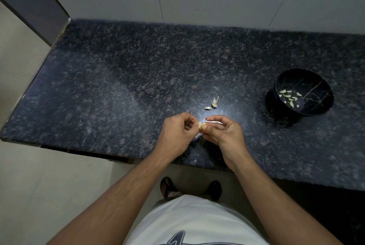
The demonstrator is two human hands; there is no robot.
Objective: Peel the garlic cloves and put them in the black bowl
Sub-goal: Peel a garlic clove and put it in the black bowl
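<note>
Near the front edge of the speckled dark granite desk point(118, 79), the left hand point(176, 132) and right hand point(225, 133) both pinched one small pale garlic clove point(201, 125), fingertips curled round it. Peeling it well probably meant nipping the papery skin at its tip and drawing it off lengthwise. Toward the right edge, the glossy black gold-veined bowl point(316, 79) held smooth peeled cloves point(289, 97). Dry stem scraps point(214, 103) lay just behind the hands.

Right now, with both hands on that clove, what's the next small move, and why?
Probably finish stripping the skin: the left hand and right hand both pinch the garlic clove over the counter, and the black bowl already holds peeled ones.
</note>
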